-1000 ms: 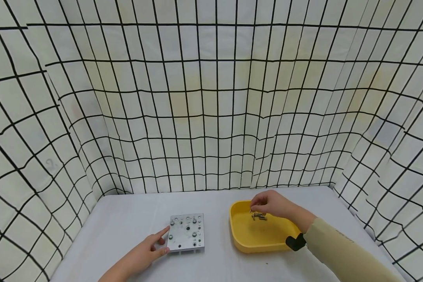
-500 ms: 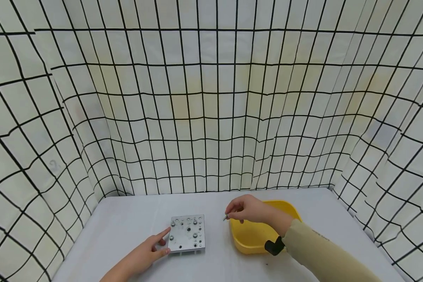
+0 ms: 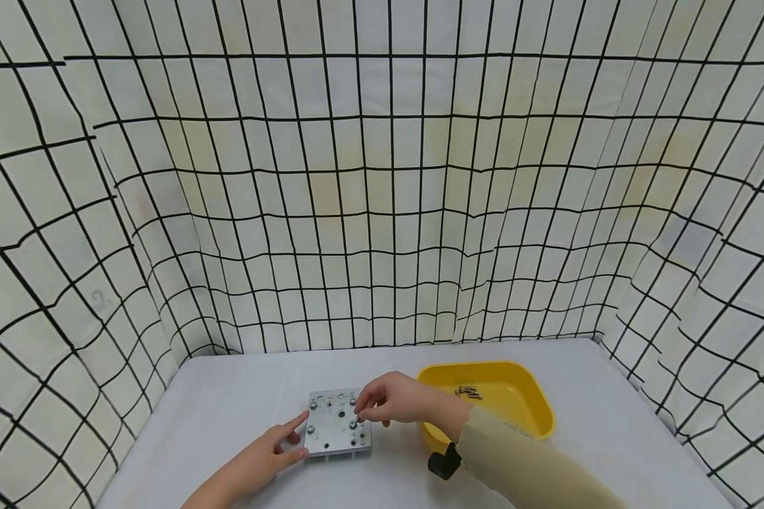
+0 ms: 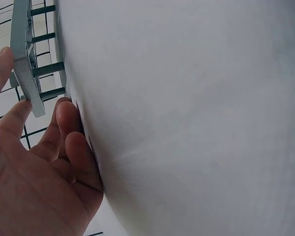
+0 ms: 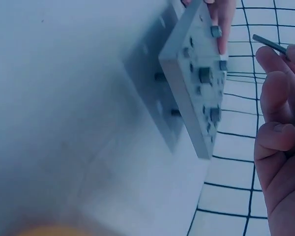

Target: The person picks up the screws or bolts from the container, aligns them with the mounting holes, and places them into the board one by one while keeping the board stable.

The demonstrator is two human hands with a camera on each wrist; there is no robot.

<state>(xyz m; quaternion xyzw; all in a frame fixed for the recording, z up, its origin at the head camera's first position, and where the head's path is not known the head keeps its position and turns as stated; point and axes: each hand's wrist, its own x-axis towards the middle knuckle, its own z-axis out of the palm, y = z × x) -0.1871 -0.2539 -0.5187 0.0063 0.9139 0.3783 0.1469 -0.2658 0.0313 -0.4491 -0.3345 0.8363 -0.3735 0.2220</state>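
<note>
A square metal plate (image 3: 327,440) with drilled holes stands on the white table, raised on threaded bolts (image 4: 49,69) that show under it in the left wrist view. Several bolt heads (image 5: 205,75) rise from its top face. My left hand (image 3: 269,454) touches the plate's left edge, index finger and thumb spread along it, the other fingers curled beneath. Over the plate's right side, my right hand (image 3: 395,399) pinches a small metal screw (image 5: 269,43) between thumb and index finger. In the right wrist view the screw's shank sticks out past the fingertips; its head is hidden.
A yellow tray (image 3: 537,396) sits to the right of the plate, with several small screws (image 3: 468,392) lying in it. My right forearm crosses over its front left part. White cloth walls with a black grid (image 3: 391,170) stand behind and at both sides.
My right hand has lifted a screw from the yellow tray and carried it left to above the plate. The left hand stays at the plate's edge.
</note>
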